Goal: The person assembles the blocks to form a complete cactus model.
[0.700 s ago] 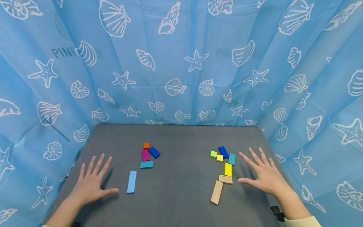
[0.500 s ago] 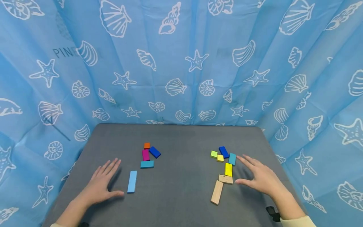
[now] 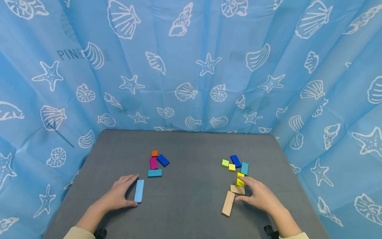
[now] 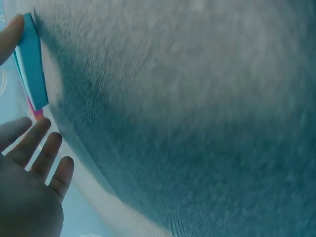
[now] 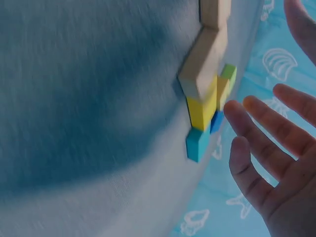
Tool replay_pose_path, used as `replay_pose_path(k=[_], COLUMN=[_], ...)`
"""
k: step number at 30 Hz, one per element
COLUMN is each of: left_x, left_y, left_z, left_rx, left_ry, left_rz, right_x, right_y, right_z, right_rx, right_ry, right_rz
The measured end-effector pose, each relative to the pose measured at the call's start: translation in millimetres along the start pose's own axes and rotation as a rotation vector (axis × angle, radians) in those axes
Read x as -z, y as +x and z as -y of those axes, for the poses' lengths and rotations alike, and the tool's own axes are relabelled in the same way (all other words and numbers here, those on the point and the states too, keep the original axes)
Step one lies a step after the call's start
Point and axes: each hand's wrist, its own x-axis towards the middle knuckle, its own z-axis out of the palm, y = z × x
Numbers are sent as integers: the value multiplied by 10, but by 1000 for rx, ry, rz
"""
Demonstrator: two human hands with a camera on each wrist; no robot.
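Note:
In the head view my left hand (image 3: 117, 195) is beside a light blue block (image 3: 139, 191) lying lengthwise on the grey table (image 3: 185, 199). Its thumb and fingertips are spread toward the block's two ends. The left wrist view shows the thumb overlapping one end of the light blue block (image 4: 33, 64), while the fingers look apart from the other; contact is unclear. My right hand (image 3: 259, 196) hovers over the right group, fingertips partly covering a yellow block (image 3: 240, 182). Its thumb is near a short wooden block (image 3: 237, 190) and a longer wooden block (image 3: 228, 203).
Left of centre lie an orange block (image 3: 155, 153), a magenta block (image 3: 153, 163), a blue block (image 3: 163, 160) and a teal block (image 3: 155, 173). At right are another blue block (image 3: 235, 161), a teal block (image 3: 244, 168), a green cube (image 3: 225, 163) and a small yellow cube (image 3: 231, 167). A curtain (image 3: 191, 66) surrounds the table.
My left hand has moved right to the light blue block, its fingers drawing together. My right hand has moved left and nearer, over the yellow and wooden blocks. The blocks have not moved.

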Motion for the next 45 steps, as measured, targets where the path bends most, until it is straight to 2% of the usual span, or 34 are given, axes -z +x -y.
replay_pose_path(k=[6,10,15,20,25,32,38,45], left_x=[-21,-37,-74,-179,-311,-521,-682,-802], left_y=[28,35,20,44,109,251,347,451], left_z=[-44,-118,-320,-578,-810,-1049,-1242,-1468], left_rx=[-22,-29,-35,-89,-134,-153,-173,-200], left_ry=[-30,-67,-138,-186,-190,-177,-143,-101], left_rz=[-24,-65,-53,-48,-40,36,71,69], right_x=[-186,-261,-306,-332,-370,-450,-491,-524], right_y=[22,28,9,-40,-79,-131,-151,-173], right_z=[25,87,166,195,201,249,328,357], right_rx=[23,-15,-75,-74,-57,-83,-129,-124], right_ry=[46,84,87,96,110,100,93,65], right_rz=[9,34,57,43,19,17,58,103])
